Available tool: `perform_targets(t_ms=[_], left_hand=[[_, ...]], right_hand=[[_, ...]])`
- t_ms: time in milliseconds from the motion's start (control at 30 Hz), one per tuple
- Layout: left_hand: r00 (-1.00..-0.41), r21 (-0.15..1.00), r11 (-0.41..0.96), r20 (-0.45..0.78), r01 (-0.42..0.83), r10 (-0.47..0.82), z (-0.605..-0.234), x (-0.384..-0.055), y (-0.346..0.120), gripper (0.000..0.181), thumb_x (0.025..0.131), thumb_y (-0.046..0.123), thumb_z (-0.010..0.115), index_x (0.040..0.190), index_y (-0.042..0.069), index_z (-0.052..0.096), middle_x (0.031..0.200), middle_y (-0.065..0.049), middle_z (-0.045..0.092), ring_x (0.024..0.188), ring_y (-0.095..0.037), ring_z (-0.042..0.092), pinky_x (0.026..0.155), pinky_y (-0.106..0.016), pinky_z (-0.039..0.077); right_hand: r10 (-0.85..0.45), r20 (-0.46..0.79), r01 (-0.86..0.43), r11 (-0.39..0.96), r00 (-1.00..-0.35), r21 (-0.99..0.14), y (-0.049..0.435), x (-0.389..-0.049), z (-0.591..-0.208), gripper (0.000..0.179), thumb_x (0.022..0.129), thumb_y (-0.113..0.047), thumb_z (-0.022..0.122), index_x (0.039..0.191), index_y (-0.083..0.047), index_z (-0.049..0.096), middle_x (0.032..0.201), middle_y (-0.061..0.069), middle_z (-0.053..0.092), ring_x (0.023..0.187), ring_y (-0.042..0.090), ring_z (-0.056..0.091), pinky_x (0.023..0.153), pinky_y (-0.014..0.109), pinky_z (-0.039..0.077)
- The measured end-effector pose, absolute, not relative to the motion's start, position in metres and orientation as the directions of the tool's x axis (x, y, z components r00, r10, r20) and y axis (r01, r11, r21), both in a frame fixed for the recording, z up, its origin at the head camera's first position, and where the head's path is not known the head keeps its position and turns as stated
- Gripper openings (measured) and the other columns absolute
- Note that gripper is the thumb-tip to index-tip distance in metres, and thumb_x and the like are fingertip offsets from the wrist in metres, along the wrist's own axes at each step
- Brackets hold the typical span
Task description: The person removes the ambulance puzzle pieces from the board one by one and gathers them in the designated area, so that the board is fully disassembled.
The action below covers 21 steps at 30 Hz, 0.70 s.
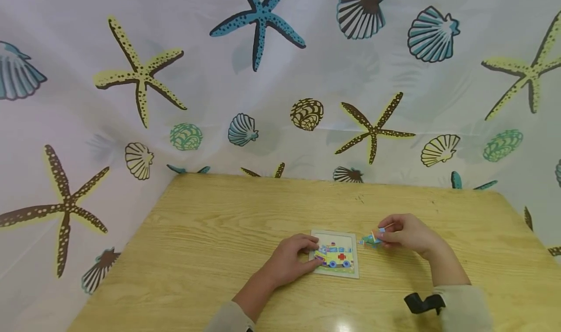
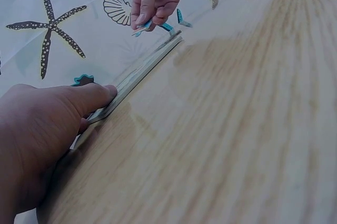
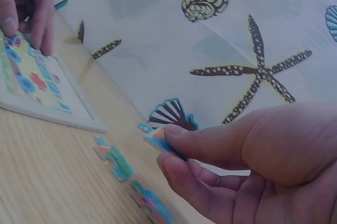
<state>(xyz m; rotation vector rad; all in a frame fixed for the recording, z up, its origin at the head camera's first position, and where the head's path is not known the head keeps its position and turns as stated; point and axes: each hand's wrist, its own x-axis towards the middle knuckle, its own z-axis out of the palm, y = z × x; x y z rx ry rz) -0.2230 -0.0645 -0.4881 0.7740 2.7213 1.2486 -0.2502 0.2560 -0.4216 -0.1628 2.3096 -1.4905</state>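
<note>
A jigsaw puzzle point(image 1: 337, 256) in a pale flat tray shows a yellow ambulance with a red cross; its upper part is bare. My left hand point(image 1: 291, 259) rests on the tray's left side, thumb and fingertips touching the picture and covering part of it. Just right of the tray, my right hand point(image 1: 405, 234) pinches a small puzzle piece point(image 3: 158, 135) between thumb and forefinger, raised over the table. Below that hand, several loose puzzle pieces point(image 3: 120, 165) in blue, green and orange lie in a row beside the tray.
The wooden table point(image 1: 210, 225) carries the tray and pieces. White cloth point(image 1: 197, 54) printed with starfish and shells hangs along the back and both sides. A black strap point(image 1: 424, 303) sticks out by the right sleeve point(image 1: 464, 307).
</note>
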Motion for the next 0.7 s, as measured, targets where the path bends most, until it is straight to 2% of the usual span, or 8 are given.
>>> perform_targets(t_ms=[467,700], left_hand=[[-0.876,0.723,0.55,0.159,0.418,0.456,-0.491,-0.223,-0.065,0.034,0.091,0.034,0.075,0.116,0.01,0.073,0.13,-0.001,0.065,0.108,-0.013,0.064,0.091,-0.026,0.053],[-0.869,0.718,0.544,0.176,0.435,0.462,-0.492,-0.224,-0.065,0.032,0.091,0.032,0.075,0.115,0.011,0.073,0.13,-0.001,0.065,0.108,-0.013,0.064,0.091,-0.025,0.054]], right_hand=[[-0.203,-0.31,0.188,0.462,-0.929,-0.867,0.301,-0.252,-0.429,0.04,0.097,-0.01,0.066,0.125,0.014,0.051,0.098,0.011,0.06,0.082,0.015,0.068,0.076,0.029,0.061],[-0.145,-0.363,0.241,0.523,-0.92,-0.818,0.315,-0.248,-0.427,0.034,0.095,-0.009,0.068,0.117,0.012,0.055,0.094,0.01,0.064,0.078,0.015,0.068,0.071,0.028,0.06]])
